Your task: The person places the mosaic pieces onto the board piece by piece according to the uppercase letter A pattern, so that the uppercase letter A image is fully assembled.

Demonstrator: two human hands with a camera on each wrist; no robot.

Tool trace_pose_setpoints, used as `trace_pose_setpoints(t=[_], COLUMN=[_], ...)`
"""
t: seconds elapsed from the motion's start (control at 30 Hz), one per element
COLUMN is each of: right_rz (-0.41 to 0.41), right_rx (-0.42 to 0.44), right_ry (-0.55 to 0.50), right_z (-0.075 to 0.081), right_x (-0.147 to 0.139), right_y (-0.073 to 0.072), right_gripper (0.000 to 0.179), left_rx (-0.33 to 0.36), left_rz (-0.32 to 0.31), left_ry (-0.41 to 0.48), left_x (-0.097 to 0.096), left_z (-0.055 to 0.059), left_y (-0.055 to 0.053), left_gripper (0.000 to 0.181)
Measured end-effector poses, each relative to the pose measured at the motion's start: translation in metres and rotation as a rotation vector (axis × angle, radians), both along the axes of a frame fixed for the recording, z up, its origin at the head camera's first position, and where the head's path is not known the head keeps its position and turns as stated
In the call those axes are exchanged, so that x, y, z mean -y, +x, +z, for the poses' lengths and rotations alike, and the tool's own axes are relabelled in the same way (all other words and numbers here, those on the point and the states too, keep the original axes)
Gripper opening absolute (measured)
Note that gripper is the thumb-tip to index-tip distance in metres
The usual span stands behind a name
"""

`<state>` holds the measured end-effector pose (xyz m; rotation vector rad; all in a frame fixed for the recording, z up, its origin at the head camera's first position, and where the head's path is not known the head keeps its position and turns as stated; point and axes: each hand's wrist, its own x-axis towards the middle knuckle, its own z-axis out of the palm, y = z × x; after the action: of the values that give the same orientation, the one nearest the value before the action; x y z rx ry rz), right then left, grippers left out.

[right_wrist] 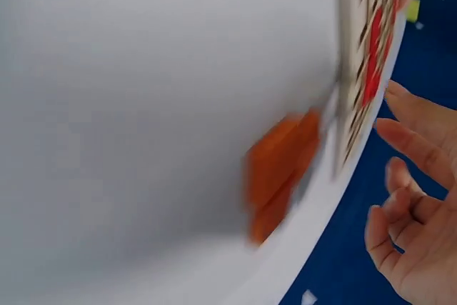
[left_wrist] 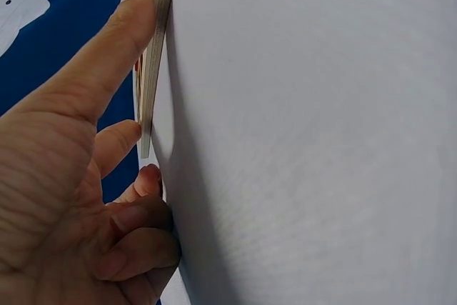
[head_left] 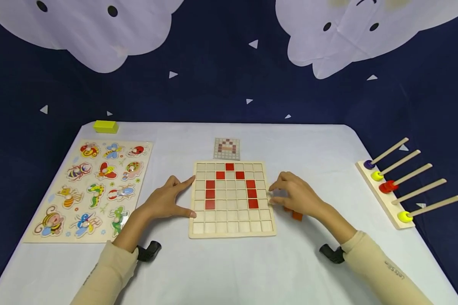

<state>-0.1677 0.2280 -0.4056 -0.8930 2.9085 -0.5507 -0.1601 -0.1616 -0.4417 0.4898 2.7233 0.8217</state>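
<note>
A square wooden grid board (head_left: 221, 228) lies on the white table, with several red tiles (head_left: 210, 194) set in its cells in an arch. My left hand (head_left: 163, 201) touches the board's left edge, thumb and index finger spread along it; the left wrist view shows its other fingers curled below the board (left_wrist: 148, 98). Just off the right edge hovers my right hand (head_left: 299, 195), fingers loosely bent, nothing visible between them. Orange pieces (right_wrist: 282, 166) lie on the table by the board, partly hidden under that hand in the head view. Behind the board rests a small pattern card (head_left: 227, 148).
An insect picture puzzle board (head_left: 87, 190) lies on the left, with a yellow block (head_left: 105, 126) behind it. On the right stands a wooden peg rack (head_left: 385, 197) holding coloured beads. A dark blue cloth (head_left: 229, 63) hangs behind the table.
</note>
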Motion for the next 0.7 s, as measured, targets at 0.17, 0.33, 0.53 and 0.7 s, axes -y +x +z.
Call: trace_pose_setpoints(t=[0.17, 0.33, 0.53, 0.7], right_rz=[-0.046, -0.022, 0.023, 0.051], right_rx=[0.035, 0.018, -0.076, -0.125], right_ry=[0.042, 0.011, -0.035, -0.046], right_z=[-0.007, -0.018, -0.028, -0.026], right_x=[-0.034, -0.052, -0.054, -0.048], right_y=[0.006, 0.012, 0.014, 0.013], right_gripper=[0.031, 0.025, 0.018, 0.020], left_rx=[-0.009, -0.005, 0.001, 0.000], left_rz=[0.002, 0.004, 0.006, -0.002], left_ry=[0.004, -0.007, -0.002, 0.000], left_x=[0.002, 0.003, 0.003, 0.002], left_z=[0.000, -0.001, 0.000, -0.001], left_y=[-0.001, -0.002, -0.002, -0.001], left_gripper=[0.110, 0.111, 0.111, 0.111])
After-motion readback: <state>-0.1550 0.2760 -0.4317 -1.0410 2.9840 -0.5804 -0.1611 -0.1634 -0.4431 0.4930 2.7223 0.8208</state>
